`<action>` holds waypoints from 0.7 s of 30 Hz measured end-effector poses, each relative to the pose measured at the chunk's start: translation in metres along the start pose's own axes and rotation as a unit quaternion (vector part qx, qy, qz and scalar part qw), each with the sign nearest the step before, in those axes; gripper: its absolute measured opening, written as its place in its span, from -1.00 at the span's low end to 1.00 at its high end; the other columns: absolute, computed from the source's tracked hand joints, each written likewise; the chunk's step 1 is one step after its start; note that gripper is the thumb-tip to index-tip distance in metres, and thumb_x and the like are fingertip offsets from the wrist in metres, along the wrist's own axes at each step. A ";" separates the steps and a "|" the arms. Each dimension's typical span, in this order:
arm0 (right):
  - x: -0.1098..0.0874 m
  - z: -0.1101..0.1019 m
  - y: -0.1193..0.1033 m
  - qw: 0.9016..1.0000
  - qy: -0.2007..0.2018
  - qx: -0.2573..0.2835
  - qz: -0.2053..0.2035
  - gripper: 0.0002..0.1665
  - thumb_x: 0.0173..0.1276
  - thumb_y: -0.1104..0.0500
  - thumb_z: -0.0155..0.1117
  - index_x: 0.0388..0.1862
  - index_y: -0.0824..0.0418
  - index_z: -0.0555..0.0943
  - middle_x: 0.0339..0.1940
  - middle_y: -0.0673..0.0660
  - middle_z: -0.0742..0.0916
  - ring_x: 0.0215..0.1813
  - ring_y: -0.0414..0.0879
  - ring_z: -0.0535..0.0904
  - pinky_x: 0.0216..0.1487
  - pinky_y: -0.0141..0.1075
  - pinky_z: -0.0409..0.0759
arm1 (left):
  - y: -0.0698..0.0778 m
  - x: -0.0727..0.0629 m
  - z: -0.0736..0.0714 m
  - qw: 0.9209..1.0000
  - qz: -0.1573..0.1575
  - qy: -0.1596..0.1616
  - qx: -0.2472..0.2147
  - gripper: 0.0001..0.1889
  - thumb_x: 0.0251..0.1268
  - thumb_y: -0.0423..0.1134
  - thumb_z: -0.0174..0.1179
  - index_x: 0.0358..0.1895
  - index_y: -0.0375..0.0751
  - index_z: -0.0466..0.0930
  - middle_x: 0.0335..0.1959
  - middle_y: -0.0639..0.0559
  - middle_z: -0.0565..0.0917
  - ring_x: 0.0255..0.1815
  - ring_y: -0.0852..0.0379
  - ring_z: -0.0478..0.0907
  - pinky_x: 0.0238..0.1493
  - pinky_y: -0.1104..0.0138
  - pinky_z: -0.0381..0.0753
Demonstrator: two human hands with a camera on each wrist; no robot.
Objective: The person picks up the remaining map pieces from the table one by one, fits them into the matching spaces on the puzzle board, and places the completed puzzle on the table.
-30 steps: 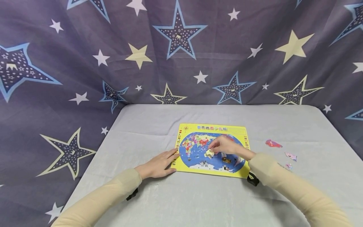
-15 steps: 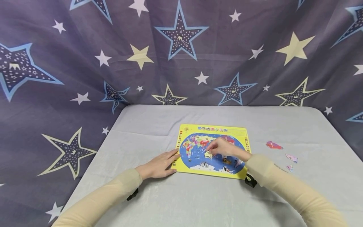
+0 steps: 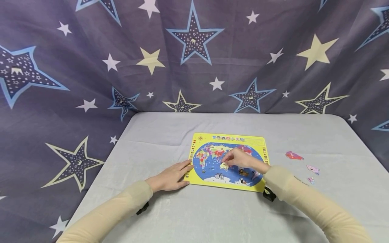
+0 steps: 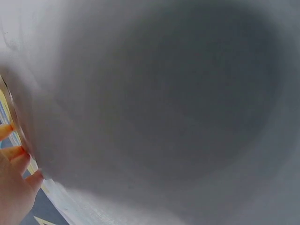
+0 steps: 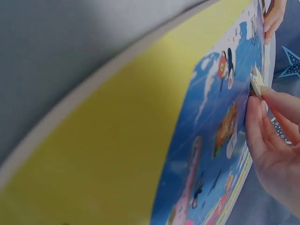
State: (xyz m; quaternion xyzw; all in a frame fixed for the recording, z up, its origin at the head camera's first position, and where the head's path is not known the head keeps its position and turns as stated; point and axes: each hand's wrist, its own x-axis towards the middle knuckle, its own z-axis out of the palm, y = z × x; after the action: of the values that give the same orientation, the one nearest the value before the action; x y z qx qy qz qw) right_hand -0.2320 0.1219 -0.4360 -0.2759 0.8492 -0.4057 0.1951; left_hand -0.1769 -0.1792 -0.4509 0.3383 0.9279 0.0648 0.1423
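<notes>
A yellow-bordered world map puzzle board (image 3: 199, 177) lies flat on the table. My right hand (image 3: 238, 158) is over its middle and pinches a pale yellow puzzle piece (image 3: 224, 166) between thumb and fingers. In the right wrist view that piece (image 5: 257, 82) is tilted against the blue map surface, with the thumb and fingertips of the right hand (image 5: 276, 136) on it. At the board's left edge my left hand (image 3: 170, 176) rests with straight, spread fingers touching the border. The left wrist view catches just its fingers (image 4: 18, 161) along that edge.
Right of the board lie a red puzzle piece (image 3: 294, 155), a pink one (image 3: 313, 169) and a small pinkish-blue one (image 3: 311, 180). Light grey cloth covers the table (image 3: 212, 216). A dark curtain (image 3: 231, 40) with stars hangs behind and at the left.
The right hand has shifted slightly left over the map with the yellow piece and then a touch back. The left hand stays at the board's edge. The view has tilted a little.
</notes>
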 end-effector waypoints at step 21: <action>-0.001 0.007 0.000 0.999 0.032 -0.017 -0.022 -0.88 0.12 0.40 0.20 -0.37 0.37 0.66 -0.51 0.12 0.67 -0.56 -0.19 0.46 -0.54 -0.44 0.47 | 0.000 0.000 0.001 1.000 0.004 0.005 0.000 -0.35 0.28 0.08 -0.12 0.37 -0.10 0.00 0.41 -0.06 -0.10 0.38 0.03 -0.09 0.32 0.19 0.02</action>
State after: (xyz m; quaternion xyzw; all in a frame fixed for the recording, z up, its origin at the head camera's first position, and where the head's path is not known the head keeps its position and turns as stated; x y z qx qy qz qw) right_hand -0.2274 0.1188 -0.4403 -0.2849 0.8555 -0.4039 0.1544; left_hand -0.1769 -0.1792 -0.4523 0.3420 0.9272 0.0667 0.1375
